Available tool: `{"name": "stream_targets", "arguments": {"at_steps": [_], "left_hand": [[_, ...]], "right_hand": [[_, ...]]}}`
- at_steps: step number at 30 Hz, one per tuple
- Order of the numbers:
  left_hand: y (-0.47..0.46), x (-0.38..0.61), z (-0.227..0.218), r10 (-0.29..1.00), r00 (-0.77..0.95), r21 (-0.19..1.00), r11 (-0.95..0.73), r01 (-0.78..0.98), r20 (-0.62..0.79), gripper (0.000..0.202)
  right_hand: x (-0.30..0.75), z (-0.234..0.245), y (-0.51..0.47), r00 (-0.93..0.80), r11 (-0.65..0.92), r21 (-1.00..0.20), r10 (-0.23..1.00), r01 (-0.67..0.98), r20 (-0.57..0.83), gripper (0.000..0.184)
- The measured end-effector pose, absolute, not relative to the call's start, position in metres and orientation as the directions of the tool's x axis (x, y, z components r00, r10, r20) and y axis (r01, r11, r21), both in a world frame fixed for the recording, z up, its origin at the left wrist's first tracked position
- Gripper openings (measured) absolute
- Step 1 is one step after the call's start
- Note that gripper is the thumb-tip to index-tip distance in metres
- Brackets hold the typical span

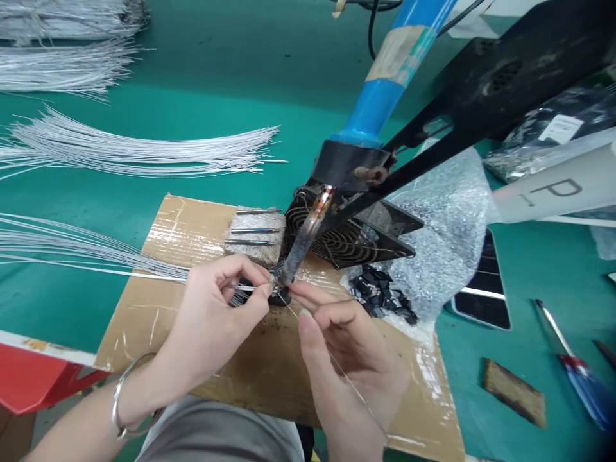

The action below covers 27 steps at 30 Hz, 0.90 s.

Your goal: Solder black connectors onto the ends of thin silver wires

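My left hand (pixel 216 308) pinches a thin grey wire (pixel 144 273) and holds its end at the tip of a fixed soldering iron (pixel 303 240). My right hand (pixel 344 350) pinches a fine strand of solder wire (pixel 346 378) and feeds it to the same tip. A small black part (pixel 280 298) lies under the tip, on a taped cardboard sheet (pixel 187 224). The iron has a blue handle (pixel 380 96) and hangs from a black bracket (pixel 481 96).
Bundles of grey wires (pixel 125 151) lie on the green table at left. Behind the iron are a black fan (pixel 351 237), a sponge block with metal pins (pixel 255 237), bubble wrap (pixel 447 218) with small black parts (pixel 380 292), a phone (pixel 486 289) and a blue-handled tool (pixel 577 369).
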<state>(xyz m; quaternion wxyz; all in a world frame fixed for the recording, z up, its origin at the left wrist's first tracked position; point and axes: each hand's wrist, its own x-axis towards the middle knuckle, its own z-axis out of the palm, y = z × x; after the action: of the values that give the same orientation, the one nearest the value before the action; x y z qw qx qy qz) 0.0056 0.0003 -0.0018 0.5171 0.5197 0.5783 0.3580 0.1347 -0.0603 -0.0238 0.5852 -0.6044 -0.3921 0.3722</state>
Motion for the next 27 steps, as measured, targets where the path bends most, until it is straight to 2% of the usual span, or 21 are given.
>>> {"name": "stream_targets", "arguments": {"at_steps": [10,16,20,27], "left_hand": [[0.001,0.005,0.001,0.972,0.065,0.96,0.212,0.184,-0.227,0.01],[0.001,0.004,0.001,0.973,0.055,0.956,0.208,0.208,-0.223,0.01],[0.0,0.003,0.002,0.973,0.054,0.953,0.207,0.221,-0.224,0.009],[0.001,0.005,0.001,0.968,0.045,0.938,0.228,0.259,-0.248,0.008]], "right_hand": [[0.134,-0.023,-0.059,0.411,-0.007,-0.999,0.911,0.035,0.008,0.021],[0.139,-0.029,-0.06,0.349,0.066,-0.996,0.933,0.06,0.083,0.019],[0.141,-0.03,-0.06,0.374,0.056,-0.996,0.924,0.075,0.08,0.02],[0.145,-0.032,-0.06,0.318,0.085,-0.992,0.942,0.088,0.109,0.018]]}}
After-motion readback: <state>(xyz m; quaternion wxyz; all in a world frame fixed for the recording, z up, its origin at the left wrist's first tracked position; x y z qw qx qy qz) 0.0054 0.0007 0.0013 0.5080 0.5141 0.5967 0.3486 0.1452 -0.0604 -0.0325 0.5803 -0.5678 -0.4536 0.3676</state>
